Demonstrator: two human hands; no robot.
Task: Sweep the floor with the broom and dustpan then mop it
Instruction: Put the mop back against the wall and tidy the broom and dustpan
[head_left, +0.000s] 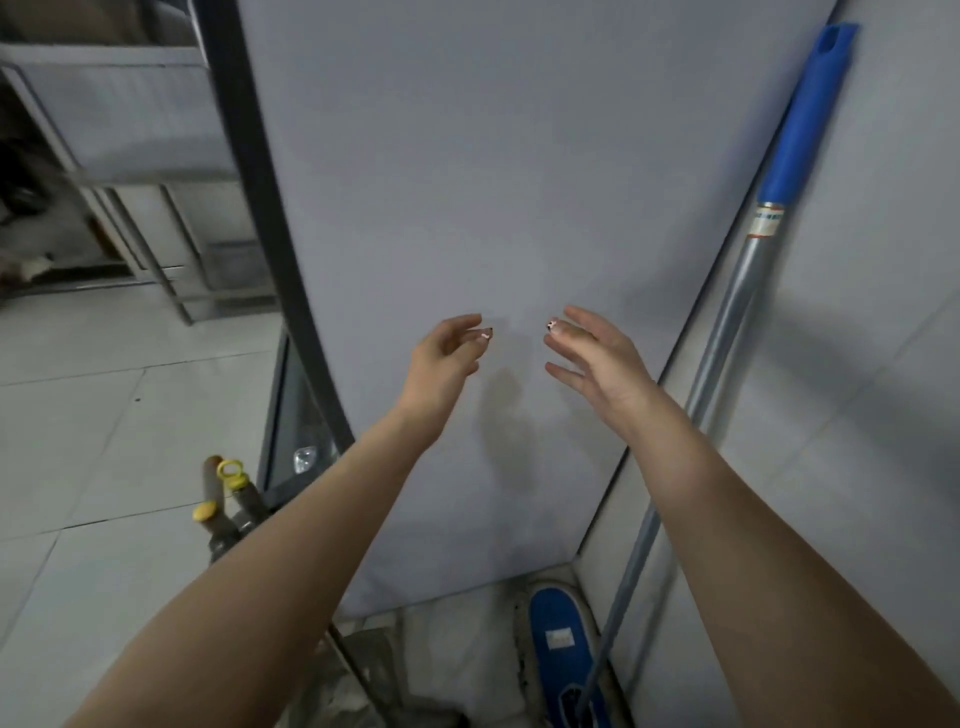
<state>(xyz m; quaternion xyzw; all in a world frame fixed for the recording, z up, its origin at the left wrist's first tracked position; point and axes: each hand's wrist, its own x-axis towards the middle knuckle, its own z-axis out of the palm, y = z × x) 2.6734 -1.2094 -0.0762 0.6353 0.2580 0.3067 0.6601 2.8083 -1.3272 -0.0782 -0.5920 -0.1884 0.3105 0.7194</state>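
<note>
Now L hand (447, 353) & R hand (592, 358) both spread, empty; mop handle (748, 291) leans near-upright, right of R hand, so R's nearer.

Left hand (447, 345) and right hand (592, 353): empty, fingers loosely spread, before grey panel (467, 182). Mop (727, 322): leaning in corner. Yellow-capped handles (223, 499): lower left. Tiled floor (104, 415).
</note>
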